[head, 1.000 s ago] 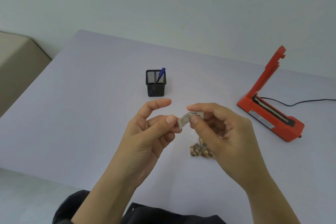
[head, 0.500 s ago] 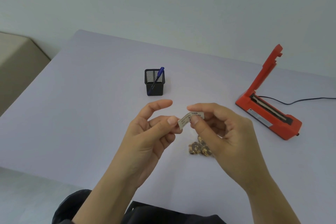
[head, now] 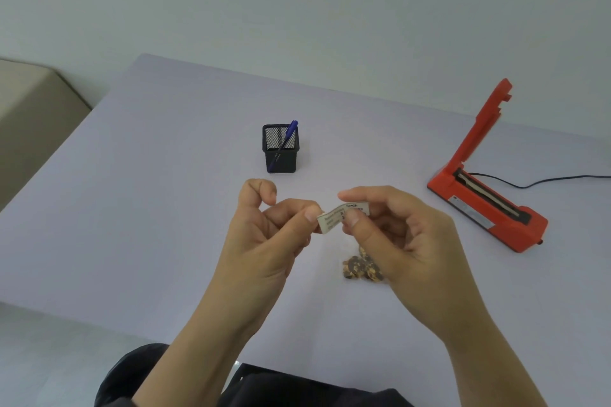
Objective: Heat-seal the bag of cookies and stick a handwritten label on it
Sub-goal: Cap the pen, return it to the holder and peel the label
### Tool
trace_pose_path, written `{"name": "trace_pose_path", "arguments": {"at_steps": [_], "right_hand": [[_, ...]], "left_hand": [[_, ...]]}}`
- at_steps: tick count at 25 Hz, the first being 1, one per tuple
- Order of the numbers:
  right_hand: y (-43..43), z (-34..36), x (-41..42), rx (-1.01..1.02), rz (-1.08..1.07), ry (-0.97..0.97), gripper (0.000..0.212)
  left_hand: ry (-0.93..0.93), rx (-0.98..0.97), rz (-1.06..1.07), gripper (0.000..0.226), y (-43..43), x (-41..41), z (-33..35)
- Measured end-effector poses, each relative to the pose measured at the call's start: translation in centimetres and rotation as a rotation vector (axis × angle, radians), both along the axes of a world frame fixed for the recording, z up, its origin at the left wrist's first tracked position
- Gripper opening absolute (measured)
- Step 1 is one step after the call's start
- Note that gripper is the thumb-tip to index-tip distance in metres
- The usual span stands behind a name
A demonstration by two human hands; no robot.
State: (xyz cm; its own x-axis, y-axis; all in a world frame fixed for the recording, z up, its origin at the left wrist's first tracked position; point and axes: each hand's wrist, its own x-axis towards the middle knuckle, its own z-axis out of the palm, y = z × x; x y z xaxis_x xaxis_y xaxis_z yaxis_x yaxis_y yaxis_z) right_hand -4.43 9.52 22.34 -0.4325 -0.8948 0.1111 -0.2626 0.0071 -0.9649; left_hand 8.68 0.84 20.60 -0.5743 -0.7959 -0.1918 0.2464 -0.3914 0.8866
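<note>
A small white label (head: 332, 217) with printed lines and handwriting is held in the air between both hands, slightly curled. My left hand (head: 267, 235) pinches its left end with thumb and fingers, the index finger curled up. My right hand (head: 400, 235) pinches its right half between thumb and index finger. Below them the clear bag of dark cookies (head: 358, 268) lies on the lilac table (head: 148, 208), partly hidden by my right hand. The red heat sealer (head: 486, 201) stands at the right with its arm raised.
A black mesh pen cup (head: 281, 150) with a blue pen (head: 287, 139) stands behind my hands. The sealer's black cord (head: 545, 180) runs off to the right. A beige block (head: 29, 109) sits beyond the table's left edge.
My left index finger has curled further in toward the palm. The label stays pinched between both hands at about the same spot.
</note>
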Motion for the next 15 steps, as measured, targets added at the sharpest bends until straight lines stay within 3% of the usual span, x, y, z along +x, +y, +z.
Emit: {"name": "trace_pose_path", "arguments": {"at_steps": [6,11,13,15], "right_hand": [[-0.04,0.26,0.18,0.008,0.049,-0.066,0.017],[0.17,-0.19,-0.07,0.007,-0.010,-0.075,0.019],[0.27,-0.45,0.00,0.002,-0.054,-0.078,0.016],[0.27,-0.65,0.15,-0.010,-0.088,-0.069,0.016]], "left_hand": [[0.048,-0.027,-0.033,0.033,-0.07,-0.04,-0.30],[-0.047,-0.114,0.147,0.015,-0.13,0.09,-0.62],[-0.180,-0.332,0.264,0.020,0.01,0.41,-0.76],[-0.355,-0.702,0.312,0.014,0.32,0.52,-0.70]]}}
